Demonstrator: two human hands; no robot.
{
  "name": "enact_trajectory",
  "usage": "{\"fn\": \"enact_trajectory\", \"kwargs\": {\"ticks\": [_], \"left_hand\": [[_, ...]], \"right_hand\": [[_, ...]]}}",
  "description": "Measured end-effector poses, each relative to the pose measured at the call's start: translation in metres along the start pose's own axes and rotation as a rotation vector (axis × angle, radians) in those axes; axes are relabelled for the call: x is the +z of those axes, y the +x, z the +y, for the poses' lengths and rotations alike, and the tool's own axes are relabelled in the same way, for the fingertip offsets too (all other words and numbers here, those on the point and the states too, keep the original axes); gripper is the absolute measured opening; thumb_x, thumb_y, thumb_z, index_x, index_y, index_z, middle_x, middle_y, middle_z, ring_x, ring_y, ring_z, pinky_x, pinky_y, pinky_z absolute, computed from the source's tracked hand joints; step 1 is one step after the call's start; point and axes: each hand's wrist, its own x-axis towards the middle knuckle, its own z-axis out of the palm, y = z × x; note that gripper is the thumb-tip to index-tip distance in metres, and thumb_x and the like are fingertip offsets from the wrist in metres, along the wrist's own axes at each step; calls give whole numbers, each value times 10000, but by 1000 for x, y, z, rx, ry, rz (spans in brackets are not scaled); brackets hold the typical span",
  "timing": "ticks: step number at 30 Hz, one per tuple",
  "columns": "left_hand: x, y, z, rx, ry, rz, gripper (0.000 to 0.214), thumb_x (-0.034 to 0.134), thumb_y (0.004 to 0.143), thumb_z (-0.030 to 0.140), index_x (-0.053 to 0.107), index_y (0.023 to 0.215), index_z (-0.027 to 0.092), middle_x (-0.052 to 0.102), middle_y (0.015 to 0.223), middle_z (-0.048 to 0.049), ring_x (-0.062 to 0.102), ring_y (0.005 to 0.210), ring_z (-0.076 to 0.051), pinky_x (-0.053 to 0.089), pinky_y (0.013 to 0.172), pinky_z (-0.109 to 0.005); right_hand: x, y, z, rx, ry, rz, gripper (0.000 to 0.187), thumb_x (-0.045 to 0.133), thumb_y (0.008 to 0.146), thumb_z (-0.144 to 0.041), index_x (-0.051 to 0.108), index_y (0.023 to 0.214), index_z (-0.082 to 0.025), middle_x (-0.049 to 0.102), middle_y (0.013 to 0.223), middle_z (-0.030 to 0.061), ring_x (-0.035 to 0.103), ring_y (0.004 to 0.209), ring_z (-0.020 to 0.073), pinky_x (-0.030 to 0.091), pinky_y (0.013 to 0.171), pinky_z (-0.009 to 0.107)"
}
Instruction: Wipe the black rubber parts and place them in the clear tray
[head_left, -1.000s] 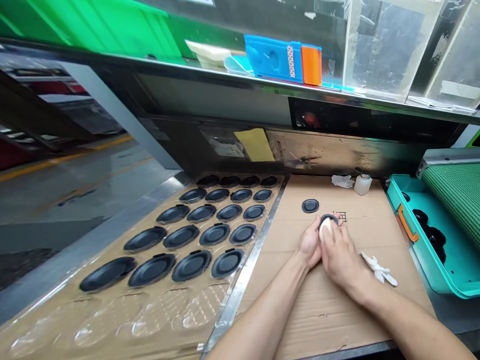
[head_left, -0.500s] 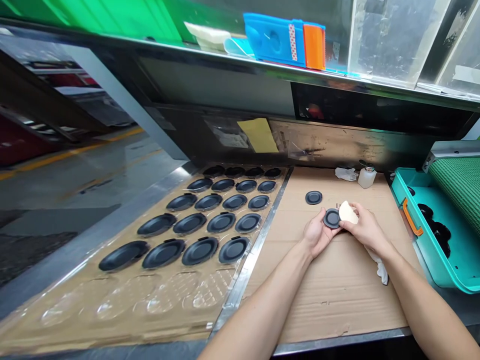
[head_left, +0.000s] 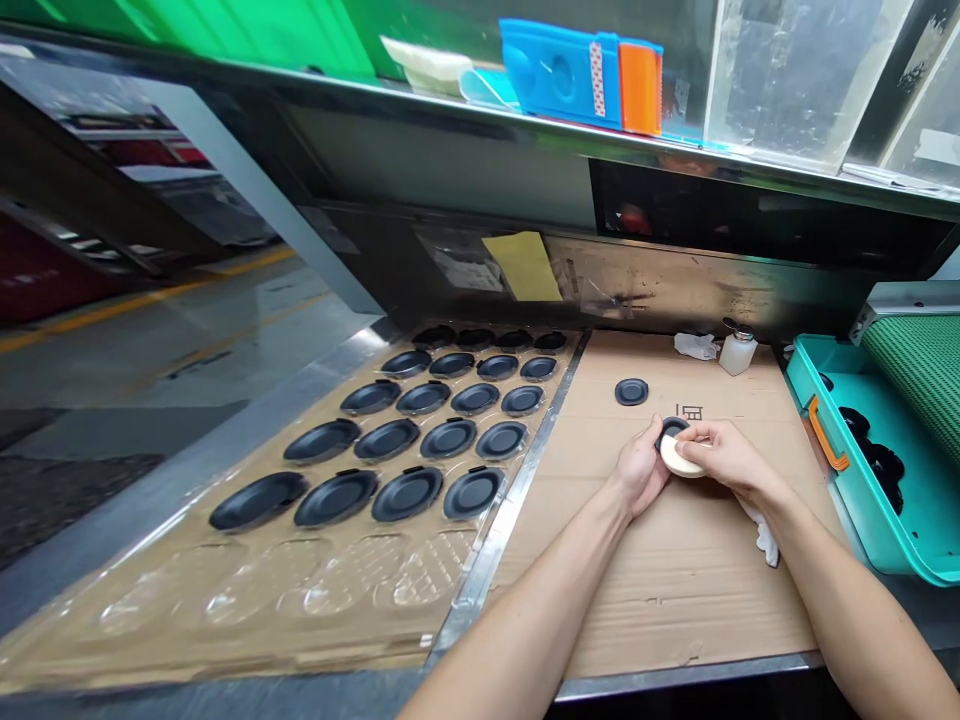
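Note:
My left hand [head_left: 639,470] grips a small black oval lid-like part [head_left: 673,430] by its edge, above the cardboard sheet [head_left: 630,590]. In my right hand [head_left: 724,455] is a cream-coloured round sponge pad [head_left: 681,460], pinched and laid against the black part, hiding much of it. A second black part [head_left: 631,391] lies on the cardboard just beyond my hands. To the left, a clear plastic tray [head_left: 315,655] carries rows of similar black parts; its front row of pockets holds none. Beneath my right wrist a white cloth [head_left: 766,540] partly shows.
A teal bin [head_left: 862,500] with an orange handle stands at the right with several black parts inside, beside a green conveyor belt [head_left: 919,370]. Behind are a small pump bottle [head_left: 737,352] and crumpled white tissue [head_left: 696,346]. A shelf overhead bears a blue and orange holder [head_left: 581,78].
My right hand has brought the sponge pad from the black part's right edge down across its face. The black part has shifted slightly and is now mostly covered.

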Motion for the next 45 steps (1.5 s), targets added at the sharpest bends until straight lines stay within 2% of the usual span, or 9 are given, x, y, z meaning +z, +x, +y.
{"fn": "enact_trajectory", "kwargs": {"ticks": [2,6,11,15,20,24,27,39,45], "left_hand": [[0,0,-1,2,4,-19,418,404,1044,371,705,995,86,735,1068,-168,703,1034,-259,546,978,-411],[0,2,-4,14,5,-13,405,394,1049,345,695,1004,78,733,1072,-182,702,1026,-257,548,976,-432],[0,2,-7,22,13,-17,382,410,1044,339,691,1030,80,731,1091,-178,703,1026,-253,552,973,-418],[1,2,-6,36,22,-30,373,410,1045,330,693,1027,88,736,1074,-177,700,1045,-261,549,978,-438],[3,1,-4,8,-8,22,403,395,1048,330,703,1002,74,740,1063,-180,704,1026,-245,552,976,-397],[5,1,-4,1,-3,57,371,406,1045,306,693,1012,73,741,1059,-174,716,948,-235,573,939,-436],[5,1,-4,-4,-13,80,360,408,1046,299,688,997,78,747,1018,-164,718,912,-219,579,929,-411],[3,4,-3,13,-56,94,388,356,1060,298,681,1060,87,748,1078,-166,705,1060,-236,562,986,-409],[3,5,-3,22,-64,92,355,383,1050,279,669,1077,70,738,1110,-187,705,1067,-244,574,965,-386]], "right_hand": [[-8,-2,-1,46,1,2,281,691,717,-392,707,834,-137,671,718,13,562,624,126,410,589,224],[-10,-1,1,-10,-29,184,303,688,719,-380,720,898,-138,684,761,16,562,648,124,411,597,221],[-6,2,1,60,101,36,289,724,690,-367,708,861,-134,660,702,7,549,605,115,413,580,220],[-7,0,-1,46,97,142,310,714,709,-378,703,902,-136,652,682,1,542,580,117,415,571,227],[-8,-2,-1,-109,-227,-6,263,631,817,-360,735,948,-158,721,839,36,629,724,161,457,654,247],[-8,-2,-1,-179,-620,312,298,523,925,-338,721,1106,-210,750,937,52,677,832,202,482,771,292],[1,-2,-1,-249,-730,284,319,492,969,-357,658,1218,-246,756,1038,51,698,911,210,490,810,288],[20,0,-11,-23,-1076,330,362,342,1040,-396,528,1285,-206,735,1064,120,704,880,271,453,731,318],[18,0,-10,-49,-1078,266,367,361,1037,-432,504,1317,-243,736,1064,105,698,901,265,436,757,318]]}}
